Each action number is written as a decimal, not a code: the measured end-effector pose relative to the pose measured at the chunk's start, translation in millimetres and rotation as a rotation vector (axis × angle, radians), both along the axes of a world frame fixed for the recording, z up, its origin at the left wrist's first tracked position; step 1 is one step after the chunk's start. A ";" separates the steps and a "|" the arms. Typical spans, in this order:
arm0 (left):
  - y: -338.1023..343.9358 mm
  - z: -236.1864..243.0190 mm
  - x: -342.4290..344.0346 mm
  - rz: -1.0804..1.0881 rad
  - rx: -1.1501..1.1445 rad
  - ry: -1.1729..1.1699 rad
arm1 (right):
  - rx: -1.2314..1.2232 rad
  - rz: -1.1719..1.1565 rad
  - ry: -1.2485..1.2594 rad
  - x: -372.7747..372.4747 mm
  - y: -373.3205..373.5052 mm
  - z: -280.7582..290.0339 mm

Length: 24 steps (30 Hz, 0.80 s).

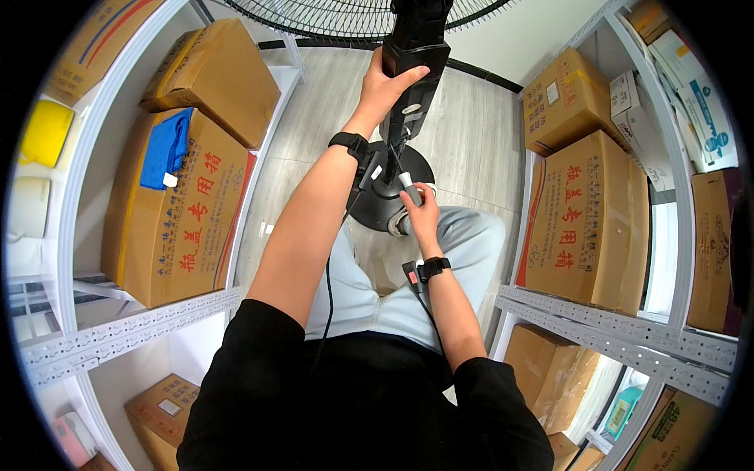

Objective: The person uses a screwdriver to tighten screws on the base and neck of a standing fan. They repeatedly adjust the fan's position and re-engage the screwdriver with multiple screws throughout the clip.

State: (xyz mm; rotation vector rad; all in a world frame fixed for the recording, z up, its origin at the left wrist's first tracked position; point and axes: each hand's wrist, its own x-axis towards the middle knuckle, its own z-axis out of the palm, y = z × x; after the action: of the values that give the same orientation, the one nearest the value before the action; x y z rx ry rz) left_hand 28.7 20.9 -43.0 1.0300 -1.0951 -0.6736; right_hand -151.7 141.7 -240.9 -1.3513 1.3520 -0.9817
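Note:
A black standing fan (pixel 414 86) rises in front of me, its round base (pixel 369 206) on the floor between my feet. My left hand (pixel 386 88) grips the fan's black control housing, thumb across its front and fingers round its left side. In my right hand (pixel 422 216) is a screwdriver (pixel 410 188) with a grey and white handle, held in closed fingers. Its thin shaft points up toward the lower end of the housing; whether the tip touches a screw, I cannot tell. Both wrists wear black straps with small devices and cables.
Metal shelves stand close on both sides, loaded with cardboard boxes (pixel 184 208) on the left and more boxes (pixel 585 224) on the right. A blue cloth (pixel 166 149) lies on the left box. The wire fan guard (pixel 338 20) spreads across the top, near a white wall (pixel 503 43).

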 end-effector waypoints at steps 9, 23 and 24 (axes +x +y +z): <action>-0.2 -5.2 6.0 0.018 -0.015 -0.015 | -0.009 -0.043 0.101 10.4 6.8 21.5; 0.2 -3.9 4.5 -0.007 -0.010 0.033 | -0.495 -0.017 0.546 2.3 6.3 47.2; 0.1 -4.0 5.3 -0.008 -0.014 0.009 | -0.465 -0.020 0.529 3.4 6.6 47.1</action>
State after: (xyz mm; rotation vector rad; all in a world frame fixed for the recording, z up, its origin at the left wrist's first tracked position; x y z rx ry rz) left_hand 34.0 21.0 -47.0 1.0102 -1.0957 -0.6754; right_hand -148.3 148.3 -193.8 -2.0584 1.5783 -1.0333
